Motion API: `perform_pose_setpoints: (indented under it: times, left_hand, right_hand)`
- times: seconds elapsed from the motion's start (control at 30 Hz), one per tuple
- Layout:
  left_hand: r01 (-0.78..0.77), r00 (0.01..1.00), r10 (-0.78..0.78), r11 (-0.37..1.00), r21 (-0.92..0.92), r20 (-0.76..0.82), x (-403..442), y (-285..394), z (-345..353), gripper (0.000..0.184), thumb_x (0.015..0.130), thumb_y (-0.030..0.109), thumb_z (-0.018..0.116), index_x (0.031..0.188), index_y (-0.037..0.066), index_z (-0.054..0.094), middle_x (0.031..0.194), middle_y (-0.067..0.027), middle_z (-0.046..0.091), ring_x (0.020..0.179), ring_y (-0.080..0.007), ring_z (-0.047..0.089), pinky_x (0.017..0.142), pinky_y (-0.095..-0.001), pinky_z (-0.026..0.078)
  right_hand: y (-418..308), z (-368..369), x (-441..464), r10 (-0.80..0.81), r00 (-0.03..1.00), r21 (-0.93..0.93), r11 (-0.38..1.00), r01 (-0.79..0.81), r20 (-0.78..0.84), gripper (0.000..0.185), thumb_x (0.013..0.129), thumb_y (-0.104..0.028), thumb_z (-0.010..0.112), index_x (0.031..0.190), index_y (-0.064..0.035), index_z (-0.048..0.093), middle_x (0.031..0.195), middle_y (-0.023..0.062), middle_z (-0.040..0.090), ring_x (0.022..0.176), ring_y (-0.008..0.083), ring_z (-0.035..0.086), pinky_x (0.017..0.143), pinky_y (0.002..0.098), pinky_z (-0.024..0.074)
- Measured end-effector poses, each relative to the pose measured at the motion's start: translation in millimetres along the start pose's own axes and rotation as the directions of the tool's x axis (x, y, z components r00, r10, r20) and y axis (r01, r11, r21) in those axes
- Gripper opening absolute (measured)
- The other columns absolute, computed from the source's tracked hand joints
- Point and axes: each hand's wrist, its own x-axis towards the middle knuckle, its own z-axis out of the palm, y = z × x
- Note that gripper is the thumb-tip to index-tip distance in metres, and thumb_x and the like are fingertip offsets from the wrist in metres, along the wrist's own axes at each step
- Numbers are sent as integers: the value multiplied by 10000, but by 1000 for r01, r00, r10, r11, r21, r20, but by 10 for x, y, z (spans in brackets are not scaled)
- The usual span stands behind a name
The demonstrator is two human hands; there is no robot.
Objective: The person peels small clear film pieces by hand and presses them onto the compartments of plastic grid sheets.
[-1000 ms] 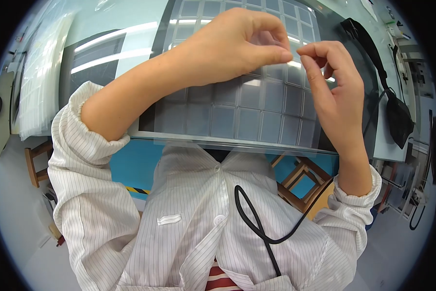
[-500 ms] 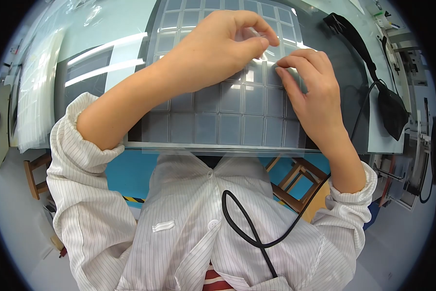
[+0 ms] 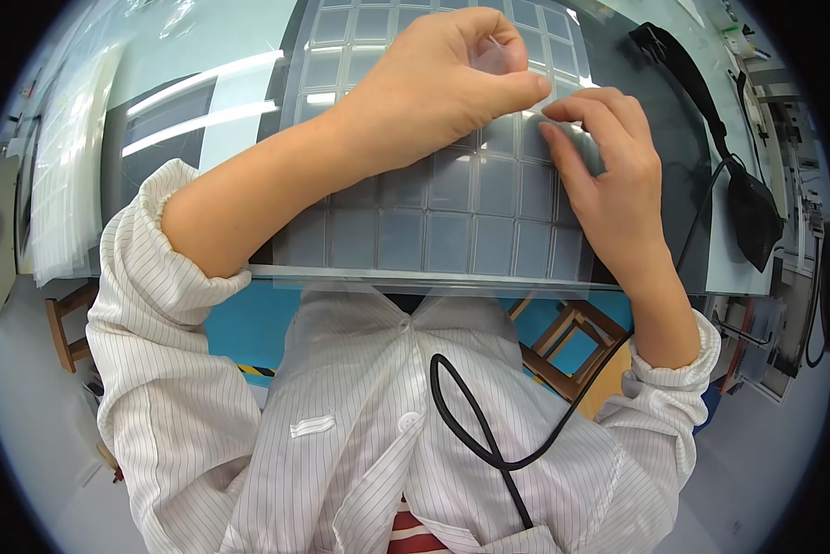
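A clear plastic sheet (image 3: 401, 238) divided into a grid of square pockets lies on the dark table in front of me. Above its far part is my left hand (image 3: 466, 78), its fingers curled around a small clear piece of plastic film (image 3: 493, 57) and its thumb stretched to the right. My right hand (image 3: 613, 152) is over the sheet's right side, thumb and index fingertips brought close together in a pinch. Whatever may be between those fingertips is too small or too transparent to make out. The two hands are near each other but apart.
A stack of clear pocketed sheets (image 3: 69, 175) lies at the table's left. A black strap with a pouch (image 3: 752, 208) rests on the right, and a black cable (image 3: 489, 452) loops over my lap. Wooden stools (image 3: 572, 346) stand beneath the table edge.
Both hands have shifted slightly right in view. My left thumb has straightened toward the right hand, and the film in the left fingers shows more. The sheet also appears a little farther right.
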Motion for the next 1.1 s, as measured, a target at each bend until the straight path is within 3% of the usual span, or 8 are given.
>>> perform_pose_setpoints:
  times: [0.27, 0.33, 0.5, 0.77, 0.83, 0.87, 0.93, 1.1]
  left_hand:
    - [-367, 930, 358, 913, 179, 82, 43, -153, 59, 269, 922, 279, 724, 1015, 27, 731, 808, -60, 669, 767, -129, 618, 708, -304, 510]
    - [-343, 933, 311, 921, 187, 178, 77, -209, 77, 257, 922, 277, 733, 1035, 47, 732, 808, -75, 680, 775, -146, 630, 730, -309, 517]
    - [-99, 985, 100, 995, -14, 139, 145, -223, 17, 216, 980, 232, 666, 1074, 37, 667, 842, -46, 656, 755, -112, 594, 702, -261, 483]
    - [191, 978, -178, 974, -120, 112, 96, -67, -26, 221, 1057, 152, 525, 1220, 18, 591, 905, -23, 625, 710, -65, 523, 645, -208, 438]
    - [214, 925, 86, 687, -695, 370, 100, -200, -111, 281, 1053, 121, 501, 1300, 6, 567, 955, -50, 648, 807, -86, 577, 714, -228, 476]
    - [215, 925, 86, 685, -696, 369, 117, -263, -99, 281, 1053, 121, 501, 1300, 6, 567, 955, -50, 648, 807, -86, 577, 714, -228, 476]
    - [25, 990, -4, 989, -148, 144, 100, -128, 8, 309, 1038, 85, 482, 1323, -3, 564, 1017, -78, 662, 922, -110, 608, 796, -255, 498]
    - [-78, 978, 92, 994, -78, 186, 82, -105, 14, 293, 1019, 55, 470, 1274, -18, 596, 1037, -88, 660, 958, -128, 613, 826, -266, 502]
  right_hand:
    - [2, -139, 41, 99, 995, 215, 972, -98, 4, 95, 926, -24, 694, 1012, 9, 674, 976, 46, 636, 832, 144, 569, 739, 257, 452]
    - [-30, -179, 46, 225, 973, 352, 909, -225, 42, 98, 950, -26, 677, 1034, 23, 672, 977, 30, 624, 822, 104, 541, 733, 223, 428]
    - [196, -65, -127, 135, 988, -17, 991, -134, 74, 126, 919, -4, 683, 1044, 2, 690, 998, 95, 672, 893, 217, 628, 784, 305, 503]
    - [189, -120, -92, 120, 987, -69, 991, -113, 106, 107, 887, -1, 707, 992, 6, 689, 992, 95, 671, 929, 257, 639, 822, 347, 523]
    - [190, -102, -97, 116, 987, -62, 992, -110, 111, 104, 882, 2, 711, 983, 7, 686, 993, 94, 672, 931, 257, 641, 818, 345, 523]
    - [183, -87, -97, 84, 993, -71, 994, -79, 77, 98, 880, 2, 713, 973, 6, 683, 993, 94, 671, 928, 254, 640, 814, 343, 523]
    - [179, -99, -89, 54, 997, -80, 996, -50, 50, 92, 878, 3, 716, 963, 6, 681, 993, 95, 670, 924, 251, 639, 811, 340, 523]
    - [187, -112, -74, 91, 993, -44, 995, -88, 75, 92, 897, -15, 709, 981, -2, 675, 998, 99, 666, 918, 249, 633, 813, 342, 519]
